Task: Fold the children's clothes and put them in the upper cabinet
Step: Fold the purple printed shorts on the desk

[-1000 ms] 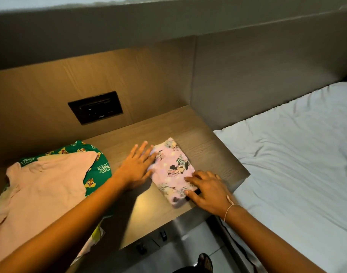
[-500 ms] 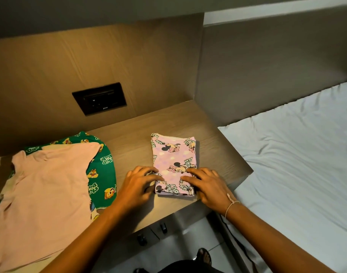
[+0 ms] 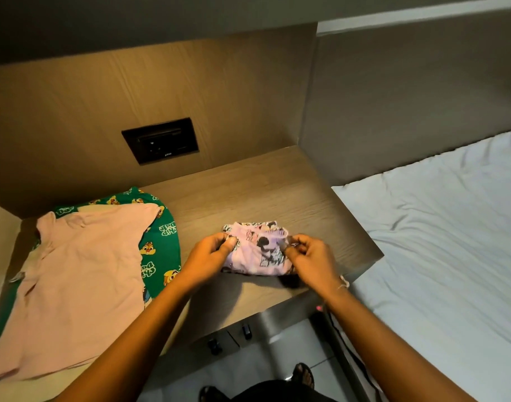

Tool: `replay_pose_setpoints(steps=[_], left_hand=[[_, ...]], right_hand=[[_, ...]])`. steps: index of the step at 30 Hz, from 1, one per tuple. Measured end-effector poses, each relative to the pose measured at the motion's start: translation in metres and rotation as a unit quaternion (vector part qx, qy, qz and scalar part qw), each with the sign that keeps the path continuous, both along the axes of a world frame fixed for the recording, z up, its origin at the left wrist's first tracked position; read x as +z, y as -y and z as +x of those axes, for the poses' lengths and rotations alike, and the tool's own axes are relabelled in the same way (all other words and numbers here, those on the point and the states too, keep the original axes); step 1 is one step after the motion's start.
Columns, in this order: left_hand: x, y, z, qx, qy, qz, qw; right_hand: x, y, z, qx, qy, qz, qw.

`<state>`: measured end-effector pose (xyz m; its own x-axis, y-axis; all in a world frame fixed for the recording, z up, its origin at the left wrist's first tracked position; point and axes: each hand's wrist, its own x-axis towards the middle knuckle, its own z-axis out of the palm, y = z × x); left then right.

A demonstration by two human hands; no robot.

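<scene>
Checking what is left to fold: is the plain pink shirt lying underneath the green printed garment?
No. The plain pink shirt lies spread on top of the green printed garment, whose edge shows at its right side.

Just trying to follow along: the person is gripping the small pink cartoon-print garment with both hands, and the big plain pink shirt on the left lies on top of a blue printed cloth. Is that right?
Not quite. The cloth under the plain pink shirt is green, not blue, as the head view shows. The rest holds: the left hand and right hand both pinch the small pink cartoon-print garment.
</scene>
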<state>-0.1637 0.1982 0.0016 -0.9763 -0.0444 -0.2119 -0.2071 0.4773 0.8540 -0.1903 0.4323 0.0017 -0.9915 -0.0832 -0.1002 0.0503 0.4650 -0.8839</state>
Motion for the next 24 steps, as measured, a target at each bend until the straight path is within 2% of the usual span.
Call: replay_pose_setpoints(steps=[3, 6, 9, 11, 14, 16, 18, 20, 22, 24], left_hand=[[-0.004, 0.004, -0.018, 0.007, 0.025, -0.093, 0.995], [-0.008, 0.001, -0.033, -0.005, 0.05, -0.229, 0.972], [-0.012, -0.006, -0.035, 0.012, 0.044, -0.327, 0.944], [-0.01, -0.007, -0.026, 0.05, 0.01, -0.356, 0.933], [-0.006, -0.008, 0.0, 0.13, -0.032, -0.354, 0.926], [-0.004, -0.015, 0.016, 0.131, 0.013, -0.363, 0.922], [-0.005, -0.026, 0.021, 0.092, 0.095, -0.368, 0.92], [-0.005, -0.032, 0.018, 0.075, 0.145, -0.319, 0.934], [-0.004, -0.034, 0.01, 0.09, 0.158, -0.265, 0.947], [-0.003, -0.035, 0.004, 0.121, 0.157, -0.238, 0.951]], right_hand=[[0.002, 0.004, -0.022, -0.003, 0.028, 0.09, 0.996], [-0.003, 0.009, -0.029, -0.023, 0.015, 0.211, 0.977], [-0.006, 0.012, -0.023, -0.059, 0.011, 0.215, 0.975], [-0.004, 0.01, -0.02, -0.066, 0.007, 0.195, 0.979], [0.002, 0.008, -0.024, -0.056, -0.07, 0.158, 0.983], [0.007, 0.011, -0.033, 0.018, -0.085, 0.198, 0.976], [0.011, 0.016, -0.045, 0.105, -0.047, 0.295, 0.949], [0.01, 0.023, -0.053, 0.158, 0.001, 0.355, 0.921], [0.005, 0.028, -0.056, 0.176, 0.033, 0.365, 0.914], [0.002, 0.03, -0.056, 0.166, 0.057, 0.349, 0.921]])
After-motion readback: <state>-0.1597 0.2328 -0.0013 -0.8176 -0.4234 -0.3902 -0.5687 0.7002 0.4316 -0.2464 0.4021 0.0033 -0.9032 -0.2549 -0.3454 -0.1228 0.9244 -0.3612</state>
